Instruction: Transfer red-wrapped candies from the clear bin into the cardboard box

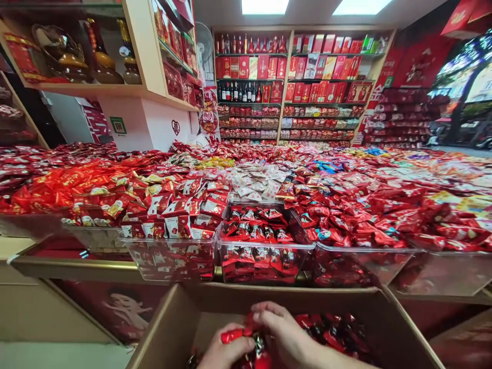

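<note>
I stand over an open cardboard box (388,318) at the bottom centre of the frame. Its far rim runs straight across just above my knuckles, and its side walls splay out to lower left and lower right, so the free room for my hands is the well inside it. Beyond the far rim, close against it, rises the front of the bench (77,266), lined with clear plastic bins. The middle bin (265,256) sits directly above my hands, filled almost to its lip with dark red sweets; the bins to either side are heaped over their edges. A gap of floor (46,353) shows at lower left.

My left hand (226,351) is at the bottom edge, fingers curled loosely, the thumb and forefinger pinched on one end of a red wrapped sweet (232,335). My right hand (282,333) is just beside it and touching, fingers bent down and closed over the top of a clump of wrappers (257,348); I cannot tell how many it has hold of.

The red sweet lies roughly level, its long axis running left to right, with one end pointing to the lower left and the other tucked under my right fingers. More loose sweets (330,330) lie in the right half of the box, against its wall.
</note>
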`<state>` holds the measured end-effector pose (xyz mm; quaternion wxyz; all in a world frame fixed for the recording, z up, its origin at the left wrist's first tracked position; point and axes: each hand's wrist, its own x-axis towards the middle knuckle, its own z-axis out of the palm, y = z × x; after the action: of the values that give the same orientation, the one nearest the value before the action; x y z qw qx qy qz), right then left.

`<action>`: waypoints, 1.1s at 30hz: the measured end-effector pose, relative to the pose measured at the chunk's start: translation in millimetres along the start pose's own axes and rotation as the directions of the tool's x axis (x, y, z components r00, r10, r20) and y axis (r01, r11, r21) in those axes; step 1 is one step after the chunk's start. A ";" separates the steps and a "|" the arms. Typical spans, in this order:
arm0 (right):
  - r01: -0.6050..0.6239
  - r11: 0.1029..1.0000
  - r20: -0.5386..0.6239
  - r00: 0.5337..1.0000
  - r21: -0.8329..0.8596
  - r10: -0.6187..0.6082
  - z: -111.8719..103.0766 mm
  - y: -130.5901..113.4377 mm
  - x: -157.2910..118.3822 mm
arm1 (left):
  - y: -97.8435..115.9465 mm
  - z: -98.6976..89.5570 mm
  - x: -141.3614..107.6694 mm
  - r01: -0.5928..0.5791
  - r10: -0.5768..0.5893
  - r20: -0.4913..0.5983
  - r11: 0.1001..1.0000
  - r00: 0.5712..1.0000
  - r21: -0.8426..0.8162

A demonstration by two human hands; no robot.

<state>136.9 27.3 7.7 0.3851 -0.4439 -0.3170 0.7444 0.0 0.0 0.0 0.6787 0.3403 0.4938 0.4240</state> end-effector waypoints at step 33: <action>0.441 0.389 0.389 0.897 -0.809 -0.208 -6.8 -44.2 -26.0 | 16.6 -13.6 2.4 -0.102 0.093 0.044 0.940 0.995 0.326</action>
<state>164.0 28.2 51.7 0.1991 -0.4193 -0.7770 0.4253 -16.7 9.6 9.9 0.5976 0.4783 0.5305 0.3642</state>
